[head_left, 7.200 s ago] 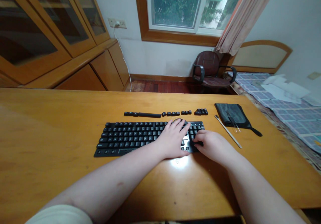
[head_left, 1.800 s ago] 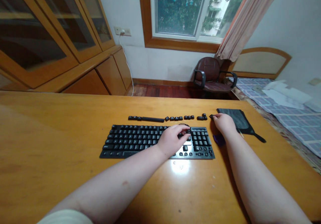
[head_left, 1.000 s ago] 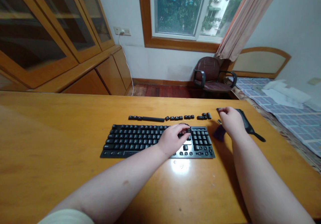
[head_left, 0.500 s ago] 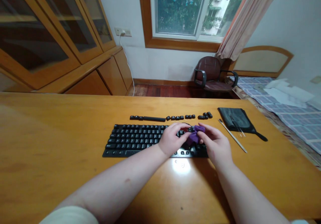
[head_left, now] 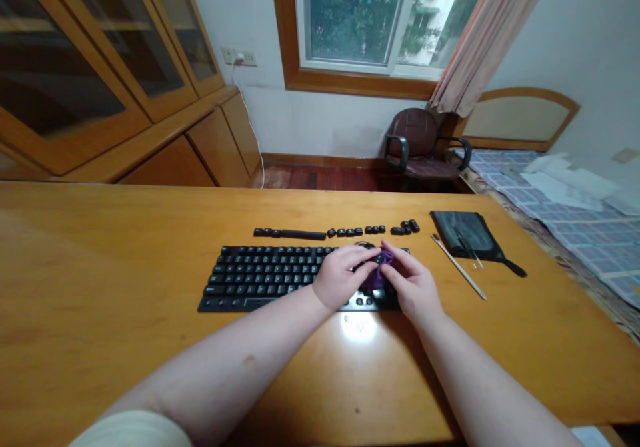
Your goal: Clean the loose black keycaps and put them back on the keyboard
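Over the right part of a black keyboard (head_left: 265, 273), my two hands meet. My left hand (head_left: 340, 275) is closed, with a small black keycap (head_left: 379, 259) at its fingertips, partly covered. Pinched in my right hand (head_left: 416, 288) is a crumpled purple cloth (head_left: 373, 281), which wraps around the keycap. Both hands hide the keyboard's right side, though bare switch spots show along its front edge. Behind the keyboard lies a row of loose black keycaps (head_left: 351, 232), with the long space bar (head_left: 303, 235) toward its left end.
To the right, a black drawstring pouch (head_left: 457, 230) lies with a thin wire tool (head_left: 471, 252) on it. A slim pale brush (head_left: 460, 268) rests beside the pouch. Beyond the wooden table (head_left: 125, 253) stand an office chair (head_left: 417, 143) and a bed (head_left: 530, 180).
My right hand has moved left, closer to my left hand, and the purple cloth now folds around the keycap. The view has shifted slightly.
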`<state>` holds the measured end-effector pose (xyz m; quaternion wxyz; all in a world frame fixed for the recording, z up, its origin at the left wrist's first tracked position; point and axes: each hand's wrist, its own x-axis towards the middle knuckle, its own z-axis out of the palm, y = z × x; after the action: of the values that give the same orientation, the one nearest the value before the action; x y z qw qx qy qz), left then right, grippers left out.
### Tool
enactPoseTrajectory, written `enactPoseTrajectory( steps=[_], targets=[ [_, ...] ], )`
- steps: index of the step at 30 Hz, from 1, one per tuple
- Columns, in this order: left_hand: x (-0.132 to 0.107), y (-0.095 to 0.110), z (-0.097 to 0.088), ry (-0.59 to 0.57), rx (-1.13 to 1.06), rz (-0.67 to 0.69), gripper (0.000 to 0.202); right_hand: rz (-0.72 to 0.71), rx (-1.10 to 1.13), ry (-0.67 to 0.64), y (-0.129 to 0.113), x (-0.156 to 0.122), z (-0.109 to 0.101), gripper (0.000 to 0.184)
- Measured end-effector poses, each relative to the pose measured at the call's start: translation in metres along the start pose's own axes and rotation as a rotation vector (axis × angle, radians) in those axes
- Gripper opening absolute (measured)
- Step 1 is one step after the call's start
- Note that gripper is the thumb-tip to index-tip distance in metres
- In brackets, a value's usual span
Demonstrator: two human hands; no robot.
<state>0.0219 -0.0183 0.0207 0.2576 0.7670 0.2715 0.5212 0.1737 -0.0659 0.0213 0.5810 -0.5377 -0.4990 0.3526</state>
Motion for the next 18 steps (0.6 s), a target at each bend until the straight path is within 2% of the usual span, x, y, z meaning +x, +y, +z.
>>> enactPoseTrajectory(
  steps=[3, 6, 8, 13, 18],
  targets=[
    [-0.0005, 0.0016, 0.0020, 0.029, -0.031, -0.095, 0.022, 0.074, 0.116, 0.087, 0.0036, 0.0019, 0.0026, 0.041],
    [0.0003, 0.0049, 0.0028, 0.061, -0.043, -0.183, 0.012, 0.102, 0.119, 0.152, 0.0035, 0.0023, 0.0035, 0.027],
    [0.0009, 0.0060, 0.0028, 0.058, -0.025, -0.201, 0.007, 0.069, 0.073, 0.125, 0.0018, 0.0020, 0.0023, 0.022],
    [-0.0005, 0.0036, 0.0032, 0.036, -0.046, -0.227, 0.011, -0.085, -0.070, -0.005, -0.0009, 0.0030, -0.0032, 0.024],
    [-0.0021, 0.0042, 0.0036, 0.059, -0.080, -0.249, 0.009, -0.146, -0.126, -0.103, 0.0006, 0.0054, -0.0059, 0.024]
  ],
)
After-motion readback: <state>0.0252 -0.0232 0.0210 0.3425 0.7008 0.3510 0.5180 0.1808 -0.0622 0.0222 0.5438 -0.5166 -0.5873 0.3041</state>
